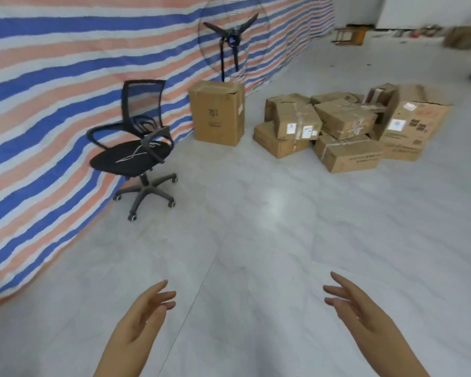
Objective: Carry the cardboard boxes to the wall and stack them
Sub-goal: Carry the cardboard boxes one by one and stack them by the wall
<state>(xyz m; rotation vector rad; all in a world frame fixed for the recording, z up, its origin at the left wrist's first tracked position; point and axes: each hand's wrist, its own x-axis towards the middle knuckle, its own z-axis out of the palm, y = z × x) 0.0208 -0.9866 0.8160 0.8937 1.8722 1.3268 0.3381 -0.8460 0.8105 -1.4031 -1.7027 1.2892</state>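
A tall cardboard box (216,112) stands upright against the striped tarp wall (52,85). To its right, several brown cardboard boxes lie in a loose pile (343,126) on the floor, some tilted on others; a large one (411,129) sits at the pile's right end. My left hand (144,319) and my right hand (365,314) reach forward low in the frame, palms facing each other, fingers straight, holding nothing. Both are far from the boxes.
A black mesh office chair (139,148) on castors stands by the tarp, left of the tall box. A black pedestal fan (233,42) rises behind that box. Pale tiled floor (256,227) lies between me and the boxes. Blurred clutter lines the far right.
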